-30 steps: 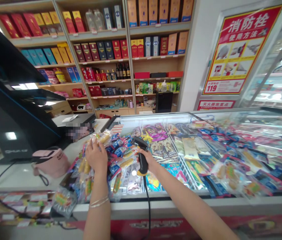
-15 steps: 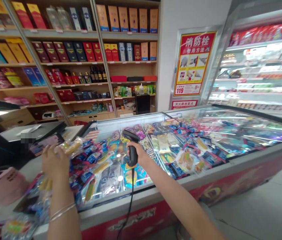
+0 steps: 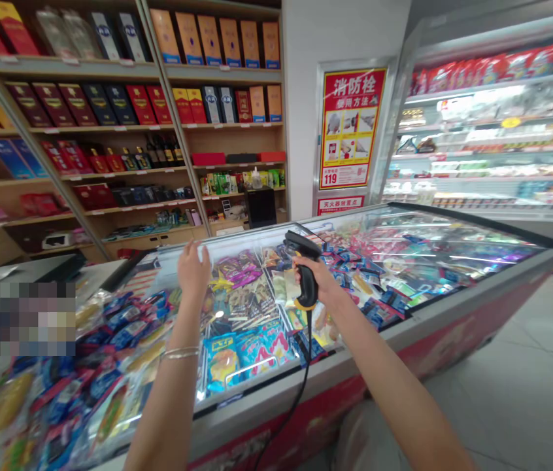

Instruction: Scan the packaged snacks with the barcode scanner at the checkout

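My left hand (image 3: 193, 269) is raised over the glass lid of a chest freezer (image 3: 463, 294), its fingers apart and nothing in them. My right hand (image 3: 314, 280) is shut around the grip of a black and yellow handheld barcode scanner (image 3: 302, 258), whose black cable (image 3: 297, 386) hangs down past the freezer's front rim. Many colourful snack packets (image 3: 251, 314) lie under the glass. A heap of packaged snacks (image 3: 85, 392) lies at the lower left, near my left forearm, and does not touch either hand.
Wooden shelves of boxed liquor (image 3: 110, 98) stand behind the freezer. A red fire hydrant instruction poster (image 3: 350, 127) hangs on the wall, and a refrigerated display case (image 3: 492, 137) stands at the right. A tiled floor (image 3: 506, 392) lies to the freezer's right.
My left hand has let go of the clear sausage packet and now rises empty. The view has swung left to right, and the scanner remains in my right hand.
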{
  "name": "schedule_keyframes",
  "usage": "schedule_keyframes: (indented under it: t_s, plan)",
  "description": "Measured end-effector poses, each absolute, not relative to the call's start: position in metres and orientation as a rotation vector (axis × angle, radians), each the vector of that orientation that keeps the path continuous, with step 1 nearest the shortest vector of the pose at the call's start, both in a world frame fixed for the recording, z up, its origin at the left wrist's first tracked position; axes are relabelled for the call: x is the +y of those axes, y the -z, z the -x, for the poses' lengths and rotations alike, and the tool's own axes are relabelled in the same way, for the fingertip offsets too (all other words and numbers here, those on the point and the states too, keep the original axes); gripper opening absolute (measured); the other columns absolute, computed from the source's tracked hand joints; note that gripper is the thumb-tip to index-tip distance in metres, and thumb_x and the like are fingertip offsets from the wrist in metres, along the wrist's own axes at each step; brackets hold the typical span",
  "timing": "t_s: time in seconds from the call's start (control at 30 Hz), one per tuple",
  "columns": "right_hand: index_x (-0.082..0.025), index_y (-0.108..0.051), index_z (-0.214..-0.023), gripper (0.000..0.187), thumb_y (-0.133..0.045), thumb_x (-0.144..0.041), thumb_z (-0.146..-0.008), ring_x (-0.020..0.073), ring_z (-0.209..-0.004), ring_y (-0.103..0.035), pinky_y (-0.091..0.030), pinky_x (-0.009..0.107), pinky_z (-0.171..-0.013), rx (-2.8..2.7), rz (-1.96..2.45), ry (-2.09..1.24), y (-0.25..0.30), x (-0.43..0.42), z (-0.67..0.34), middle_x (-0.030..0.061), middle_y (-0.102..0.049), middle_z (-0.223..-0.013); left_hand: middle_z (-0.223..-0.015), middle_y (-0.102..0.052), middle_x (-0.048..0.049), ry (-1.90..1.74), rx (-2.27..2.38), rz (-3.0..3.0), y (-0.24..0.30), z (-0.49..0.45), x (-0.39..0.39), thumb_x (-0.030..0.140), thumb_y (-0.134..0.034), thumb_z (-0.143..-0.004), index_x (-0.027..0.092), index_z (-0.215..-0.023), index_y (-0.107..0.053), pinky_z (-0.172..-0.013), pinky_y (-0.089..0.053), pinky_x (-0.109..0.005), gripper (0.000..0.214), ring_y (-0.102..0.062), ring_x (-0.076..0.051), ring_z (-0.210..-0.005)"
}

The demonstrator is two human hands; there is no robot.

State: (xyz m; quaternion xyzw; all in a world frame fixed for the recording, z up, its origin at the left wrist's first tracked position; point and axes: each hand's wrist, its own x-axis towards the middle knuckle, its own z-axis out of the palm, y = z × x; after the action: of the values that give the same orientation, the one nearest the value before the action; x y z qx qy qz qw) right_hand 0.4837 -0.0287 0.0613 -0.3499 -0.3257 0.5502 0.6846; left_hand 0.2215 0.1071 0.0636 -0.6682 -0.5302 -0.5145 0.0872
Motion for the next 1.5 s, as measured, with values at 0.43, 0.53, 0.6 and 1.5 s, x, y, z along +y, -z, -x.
schedule_keyframes:
  t_s: [0.43,0.53,0.6,1.5]
  plan:
    - [-0.015,-0.059,-0.067,0.012,-0.066,-0.018,-0.076,0.008,-0.037,-0.05,-0.041,0.017,-0.034,-0.342,1.008,-1.136,-0.009,0.003,-0.622,-0.0015,-0.056,-0.049,-0.134,-0.056,-0.0111,0.797,-1.292,2.724,-0.011,-0.473,0.185,0.026,-0.033,-0.096,0.015,-0.136,-0.045,-0.104,-0.038,-0.033,0.042,-0.053,-0.021,-0.12]
    - [-0.015,-0.058,-0.064,0.016,-0.063,-0.019,-0.079,0.0086,-0.036,-0.05,-0.041,0.017,-0.034,-0.317,1.054,-1.175,0.001,0.007,-0.63,-0.0006,-0.055,-0.046,-0.135,-0.056,-0.013,0.648,-1.303,2.777,0.006,-0.498,0.205,0.025,-0.03,-0.097,0.014,-0.139,-0.041,-0.102,-0.039,-0.034,0.045,-0.054,-0.022,-0.12]
    - [-0.015,-0.058,-0.064,0.016,-0.064,-0.019,-0.078,0.0086,-0.037,-0.051,-0.042,0.017,-0.034,-0.291,1.054,-1.171,0.005,0.008,-0.633,-0.0005,-0.056,-0.048,-0.137,-0.054,-0.0148,0.591,-1.324,2.793,0.015,-0.508,0.217,0.027,-0.028,-0.098,0.014,-0.14,-0.039,-0.101,-0.039,-0.034,0.046,-0.053,-0.022,-0.121]
    - [-0.014,-0.059,-0.066,0.012,-0.065,-0.015,-0.077,0.0077,-0.036,-0.05,-0.042,0.017,-0.034,-0.427,1.056,-1.141,-0.031,-0.017,-0.593,-0.0012,-0.058,-0.049,-0.117,-0.062,-0.019,0.445,-1.509,2.739,0.033,-0.433,0.105,0.018,-0.049,-0.089,0.012,-0.118,-0.055,-0.096,-0.043,-0.037,0.031,-0.055,-0.028,-0.117]
